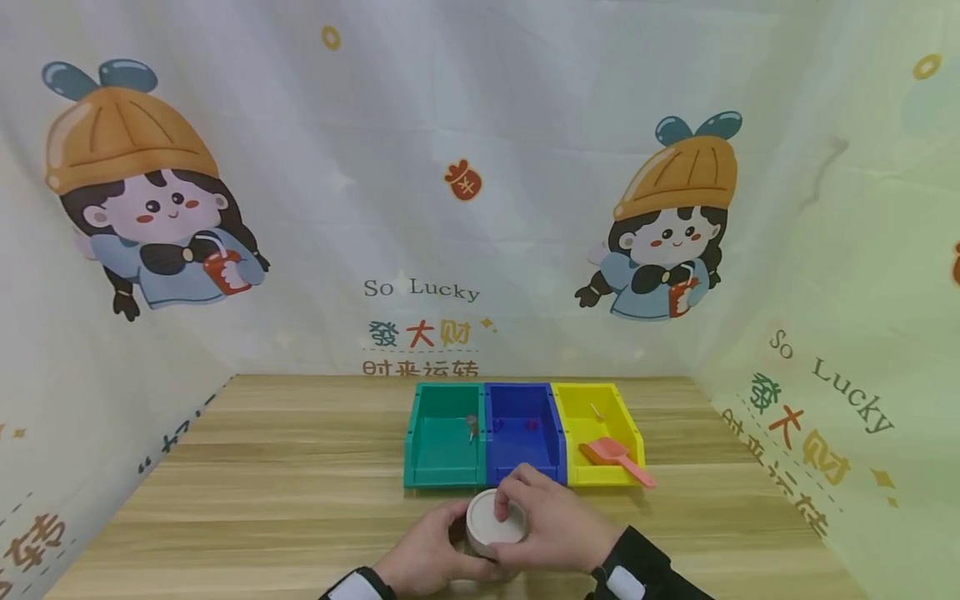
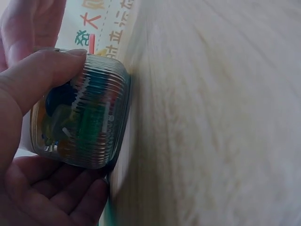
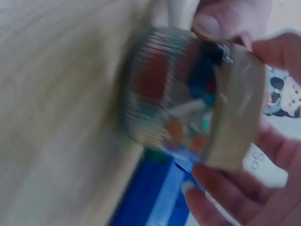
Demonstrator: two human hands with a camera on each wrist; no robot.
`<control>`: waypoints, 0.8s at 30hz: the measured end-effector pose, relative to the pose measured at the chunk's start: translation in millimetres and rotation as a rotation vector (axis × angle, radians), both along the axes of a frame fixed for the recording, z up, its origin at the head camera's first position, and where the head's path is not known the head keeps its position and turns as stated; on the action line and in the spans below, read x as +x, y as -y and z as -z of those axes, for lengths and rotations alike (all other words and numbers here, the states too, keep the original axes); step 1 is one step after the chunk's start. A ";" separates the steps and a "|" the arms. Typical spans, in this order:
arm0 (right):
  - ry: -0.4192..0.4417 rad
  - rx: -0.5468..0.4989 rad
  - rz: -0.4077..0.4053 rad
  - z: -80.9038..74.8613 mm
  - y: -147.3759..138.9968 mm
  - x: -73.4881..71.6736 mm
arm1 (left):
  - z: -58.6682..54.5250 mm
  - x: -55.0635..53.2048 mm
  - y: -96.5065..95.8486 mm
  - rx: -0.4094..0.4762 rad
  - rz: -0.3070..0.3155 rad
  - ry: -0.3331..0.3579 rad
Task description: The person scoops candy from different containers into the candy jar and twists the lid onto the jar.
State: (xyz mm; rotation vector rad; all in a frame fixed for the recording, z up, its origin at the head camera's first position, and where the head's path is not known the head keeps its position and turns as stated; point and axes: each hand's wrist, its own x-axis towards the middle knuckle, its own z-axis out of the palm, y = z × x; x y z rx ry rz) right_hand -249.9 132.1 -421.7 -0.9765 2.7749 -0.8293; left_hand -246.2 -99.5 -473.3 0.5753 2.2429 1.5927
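A clear ribbed jar [image 2: 91, 113] stands on the table, filled with small colourful pieces whose kinds I cannot make out. Its round, pale lid [image 1: 491, 525] is on top. My left hand [image 1: 431, 550] holds the jar's body, the thumb along one side and the fingers curled round the other. From above, my right hand [image 1: 555, 521] grips the lid by its rim, thumb on one side and fingers on the other. In the right wrist view the lid [image 3: 240, 103] sits against the jar's mouth, and the picture is blurred.
Behind the jar stand three joined bins: green [image 1: 442, 477], blue [image 1: 517, 475] and yellow [image 1: 600, 477]. A pink toy shovel [image 1: 611, 452] lies across the yellow one's front edge. Small pieces lie in the bins. Printed cloth [image 1: 525, 217] hangs around the wooden table [image 1: 285, 492].
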 end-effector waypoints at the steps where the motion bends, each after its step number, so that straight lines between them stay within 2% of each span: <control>1: -0.011 0.010 0.028 1.5 1.8 0.9 | -0.3 0.0 -0.1 -0.001 -0.002 0.005; 3: -0.043 0.033 0.076 4.0 4.7 2.7 | -0.5 -0.2 -0.2 0.004 0.003 0.005; 5: -0.081 0.050 0.089 5.6 6.0 3.3 | -0.4 0.5 -0.3 0.008 0.005 -0.006; 9: -0.110 0.083 0.009 2.2 2.7 1.5 | 0.0 0.5 0.4 -0.010 0.006 -0.029; 12: -0.085 0.087 -0.037 -2.1 0.5 0.4 | -0.3 -0.3 0.0 -0.018 0.001 -0.017; 19: -0.109 0.078 0.061 0.5 4.9 3.4 | -1.1 -0.8 -0.1 -0.019 -0.009 0.007; 21: -0.122 0.095 0.061 0.4 5.1 3.6 | -1.4 -0.4 -0.1 -0.013 -0.006 0.011; 24: -0.127 0.118 0.020 -1.8 3.4 1.9 | -1.7 -0.4 -0.4 -0.023 -0.012 0.007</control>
